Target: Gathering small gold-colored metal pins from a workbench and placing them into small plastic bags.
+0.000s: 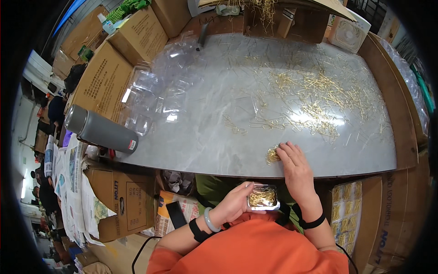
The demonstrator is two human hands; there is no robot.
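My left hand (234, 201) grips a small clear plastic box (262, 198) in front of my body, at the table's near edge. Thin gold wire hooks (263, 197) fill much of it. On the tabletop, close to that same edge, my right hand (295, 165) lies with its fingers stretched out. Its fingertips touch a small heap of gold hooks (272, 155); the thumb is hard to make out. Many more gold hooks (319, 98) are spread loosely over the right half of the grey table (200, 114).
Empty clear plastic boxes (157, 98) cover the table's left side, beside a lying grey bottle (102, 130). Cardboard boxes (98, 80) wall the left. A white fan (349, 34) stands far right. Filled boxes of hooks (345, 212) sit in a carton at my right.
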